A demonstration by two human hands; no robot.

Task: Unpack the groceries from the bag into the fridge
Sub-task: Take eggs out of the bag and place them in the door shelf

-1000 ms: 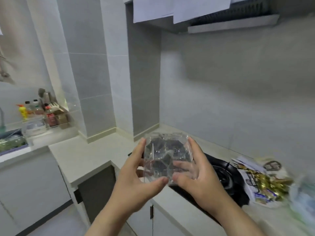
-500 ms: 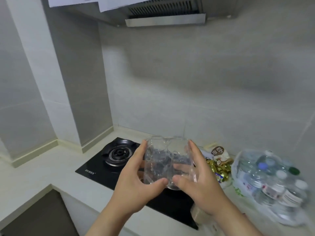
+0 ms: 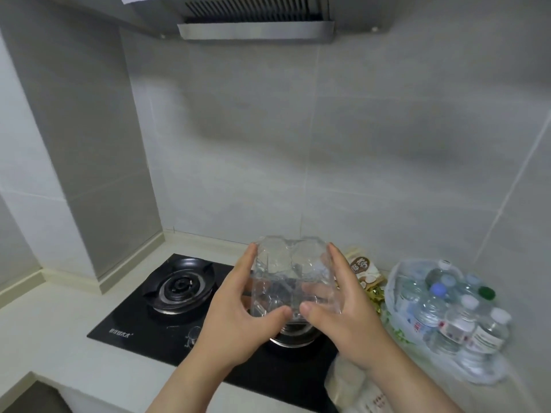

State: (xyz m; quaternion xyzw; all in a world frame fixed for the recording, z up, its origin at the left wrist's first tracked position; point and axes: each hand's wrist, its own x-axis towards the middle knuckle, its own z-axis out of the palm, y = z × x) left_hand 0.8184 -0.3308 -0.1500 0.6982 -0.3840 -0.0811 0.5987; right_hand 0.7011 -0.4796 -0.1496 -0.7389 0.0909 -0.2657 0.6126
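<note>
A clear plastic clamshell container (image 3: 287, 271) hangs in the air above the black gas hob (image 3: 185, 302). My left hand (image 3: 238, 320) grips its left side and my right hand (image 3: 343, 320) grips its right side, thumbs meeting under its near edge. The container looks empty, though reflections blur its inside. At the right, a thin plastic bag (image 3: 396, 281) on the counter holds several water bottles (image 3: 456, 317). No fridge is in view.
Snack packets (image 3: 362, 271) and gold-wrapped sweets (image 3: 374, 296) lie between the hob and the bag. A pale paper bag (image 3: 354, 391) shows at the counter's near edge under my right wrist. A range hood (image 3: 256, 28) hangs overhead; tiled walls close the corner.
The view has swung right, from the left counter and sink area to the hob and the bag of bottles. Both hands keep the same hold on the container.
</note>
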